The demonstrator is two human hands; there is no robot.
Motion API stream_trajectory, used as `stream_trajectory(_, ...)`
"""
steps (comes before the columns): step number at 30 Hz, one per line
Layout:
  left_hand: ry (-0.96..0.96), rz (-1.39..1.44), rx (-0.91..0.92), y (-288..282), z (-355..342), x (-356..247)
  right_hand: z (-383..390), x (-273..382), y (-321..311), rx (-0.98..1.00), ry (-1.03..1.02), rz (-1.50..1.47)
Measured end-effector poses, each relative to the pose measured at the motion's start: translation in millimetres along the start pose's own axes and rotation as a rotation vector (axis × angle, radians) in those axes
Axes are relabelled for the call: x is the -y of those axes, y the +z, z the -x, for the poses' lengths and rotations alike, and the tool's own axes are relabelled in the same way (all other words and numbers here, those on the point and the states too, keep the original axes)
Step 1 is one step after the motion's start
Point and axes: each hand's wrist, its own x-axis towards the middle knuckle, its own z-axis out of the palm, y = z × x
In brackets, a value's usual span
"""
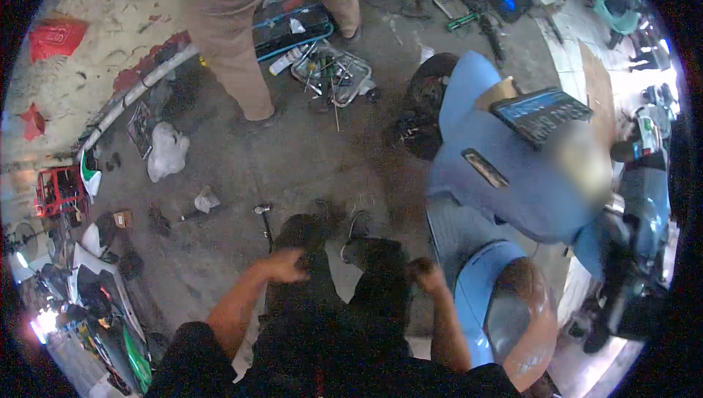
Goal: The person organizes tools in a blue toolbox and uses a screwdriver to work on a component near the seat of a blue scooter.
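My left hand is over my left thigh in dark trousers, with loosely bent fingers apart and nothing visible in them. My right hand is beside my right knee, fingers curled around something too dark to make out. A metal-headed tool with a dark handle lies on the floor near my left foot. A light-blue scooter stands close at my right, with a dark footboard, a tan seat and a plate on its front.
Another person's legs in tan trousers stand ahead, beside a metal tray of tools and a dark toolbox. A pale bag lies left on the grimy floor. Motorcycle body panels crowd the lower left; more scooters line the right.
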Motion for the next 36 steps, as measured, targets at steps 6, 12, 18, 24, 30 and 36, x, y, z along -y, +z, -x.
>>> stream_trajectory(6,-0.043,-0.101,-0.42,-15,-237,82,-151,-88,-17,-0.507,0.385,-0.066)
stream_trajectory(12,-0.114,-0.212,-0.321,-84,-380,140,-228,-162,70,-1.261,0.603,0.838)
stream_trajectory(18,0.026,-0.17,-0.56,-158,-452,115,-219,-103,56,-1.271,0.595,0.749)
stream_trajectory(24,0.048,-0.002,-0.655,-200,-547,216,-238,-86,43,-1.41,0.311,0.524)
stream_trajectory(30,0.292,0.585,-0.504,-196,-607,224,-216,-127,76,-1.887,0.008,-0.098)
stream_trajectory(36,0.428,1.022,-0.414,-235,-646,274,-214,-85,48,-1.502,0.384,0.363)
